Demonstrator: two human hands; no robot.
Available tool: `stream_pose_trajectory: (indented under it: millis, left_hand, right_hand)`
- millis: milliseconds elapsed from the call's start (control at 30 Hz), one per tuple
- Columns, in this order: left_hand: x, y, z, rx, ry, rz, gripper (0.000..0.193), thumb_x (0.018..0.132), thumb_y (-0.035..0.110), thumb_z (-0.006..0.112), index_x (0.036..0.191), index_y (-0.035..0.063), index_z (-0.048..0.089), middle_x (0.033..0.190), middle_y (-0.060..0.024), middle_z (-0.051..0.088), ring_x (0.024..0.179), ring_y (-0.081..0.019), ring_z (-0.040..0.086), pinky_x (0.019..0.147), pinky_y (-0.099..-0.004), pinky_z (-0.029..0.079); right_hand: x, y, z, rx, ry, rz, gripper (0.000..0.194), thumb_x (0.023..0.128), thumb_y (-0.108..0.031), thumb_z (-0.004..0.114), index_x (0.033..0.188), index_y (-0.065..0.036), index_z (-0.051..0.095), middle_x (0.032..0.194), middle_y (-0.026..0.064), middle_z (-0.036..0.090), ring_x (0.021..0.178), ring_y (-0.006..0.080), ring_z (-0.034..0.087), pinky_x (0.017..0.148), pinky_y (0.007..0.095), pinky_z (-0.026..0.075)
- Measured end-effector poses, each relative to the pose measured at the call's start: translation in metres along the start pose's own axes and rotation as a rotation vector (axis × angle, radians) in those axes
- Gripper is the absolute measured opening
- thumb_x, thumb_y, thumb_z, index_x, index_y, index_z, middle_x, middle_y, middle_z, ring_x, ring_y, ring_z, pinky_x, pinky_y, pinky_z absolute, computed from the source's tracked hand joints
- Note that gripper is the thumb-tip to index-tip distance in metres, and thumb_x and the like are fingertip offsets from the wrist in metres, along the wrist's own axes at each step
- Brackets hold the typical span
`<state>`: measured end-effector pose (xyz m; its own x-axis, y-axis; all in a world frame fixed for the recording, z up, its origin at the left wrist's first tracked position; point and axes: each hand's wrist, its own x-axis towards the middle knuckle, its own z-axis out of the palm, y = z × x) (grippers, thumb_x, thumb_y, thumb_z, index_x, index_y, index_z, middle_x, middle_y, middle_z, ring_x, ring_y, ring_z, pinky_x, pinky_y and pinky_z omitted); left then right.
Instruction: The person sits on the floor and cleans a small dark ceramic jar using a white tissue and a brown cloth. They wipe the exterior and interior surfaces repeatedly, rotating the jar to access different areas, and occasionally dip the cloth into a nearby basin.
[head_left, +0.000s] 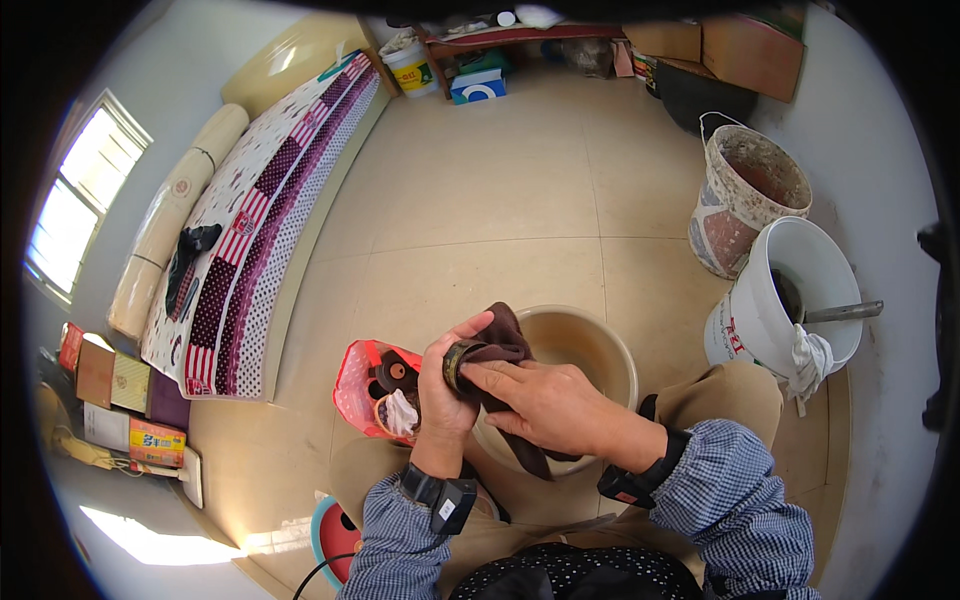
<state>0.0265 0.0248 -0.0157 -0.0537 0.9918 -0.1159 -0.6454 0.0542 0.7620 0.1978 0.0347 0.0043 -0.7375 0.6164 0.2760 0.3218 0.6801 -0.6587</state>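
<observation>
My left hand (441, 397) grips a small dark cup-like vessel (453, 366) with a patterned band, its mouth turned to the right. A dark brown cloth (511, 334) is bunched at the mouth and hangs below. With my right hand (551, 397) I hold the cloth, its fingers pressing at the vessel's opening; how far in they reach is hidden. Beneath both hands stands a beige basin (632, 375) with brownish liquid. Left of my left hand, a red container (351, 382) holds dark brown ware (393, 370) and a crumpled white item (401, 414).
To the right stand a white bucket (757, 277) with a handled tool (844, 311) and a stained bucket (709, 232). A patterned mattress (259, 202) lies at left, near stacked boxes (154, 442). A teal-rimmed red stool or tub (330, 540) sits by my left leg.
</observation>
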Motion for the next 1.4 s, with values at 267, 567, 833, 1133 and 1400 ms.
stream_pose_trajectory:
  millis: [267, 567, 833, 1133, 1400]
  left_hand:
    - [0.002, 0.0, -0.009, 0.159, 0.094, -0.061, 0.041, 0.097, 0.025, 0.038, 0.105, -0.0066, 0.063, 0.101, -0.0157, 0.068, 0.091, -0.0218, 0.066, 0.087, -0.0339, 0.054]
    - [-0.007, -0.009, -0.004, 0.58, 0.102, 0.351, 0.045, 0.099, 0.029, 0.035, 0.097, -0.0045, 0.066, 0.1, -0.0113, 0.065, 0.091, -0.0172, 0.059, 0.087, -0.0301, 0.047]
    - [-0.005, -0.019, 0.003, 0.741, 0.088, 0.687, 0.049, 0.104, 0.036, 0.032, 0.104, -0.0018, 0.063, 0.109, -0.0122, 0.062, 0.099, -0.0205, 0.057, 0.092, -0.0321, 0.044]
    - [0.006, -0.013, -0.008, 0.156, 0.132, -0.152, 0.046, 0.105, 0.039, 0.034, 0.106, 0.0008, 0.059, 0.096, -0.0111, 0.066, 0.087, -0.0202, 0.066, 0.081, -0.0333, 0.055]
    - [0.002, -0.002, -0.004, 0.256, -0.147, -0.104, 0.038, 0.102, 0.031, 0.048, 0.134, 0.0115, 0.043, 0.116, -0.0086, 0.06, 0.102, -0.0185, 0.062, 0.081, -0.0346, 0.055]
  right_hand:
    - [-0.006, 0.003, 0.027, -0.357, 0.113, -0.02, 0.054, 0.081, -0.011, 0.062, 0.134, -0.013, 0.053, 0.113, -0.0013, 0.062, 0.077, 0.0208, 0.064, 0.066, 0.0341, 0.052]
    - [0.002, 0.013, 0.019, 1.156, -0.203, 0.34, 0.056, 0.088, 0.005, 0.058, 0.141, -0.011, 0.048, 0.078, 0.0031, 0.06, 0.056, 0.0109, 0.055, 0.054, 0.0272, 0.046]
    - [0.0, 0.005, 0.004, 1.501, -0.155, 0.338, 0.057, 0.095, 0.0, 0.054, 0.149, -0.008, 0.036, 0.078, 0.0014, 0.058, 0.049, 0.0082, 0.048, 0.053, 0.0268, 0.045]
    - [-0.007, 0.021, 0.028, -0.117, 0.236, -0.113, 0.036, 0.081, -0.005, 0.062, 0.116, -0.012, 0.065, 0.093, 0.0084, 0.071, 0.076, 0.029, 0.069, 0.064, 0.0354, 0.055]
    - [0.0, 0.026, 0.005, 0.921, 0.102, 0.416, 0.027, 0.095, -0.008, 0.064, 0.121, -0.009, 0.068, 0.083, 0.0021, 0.068, 0.058, 0.0072, 0.061, 0.05, 0.0215, 0.047]
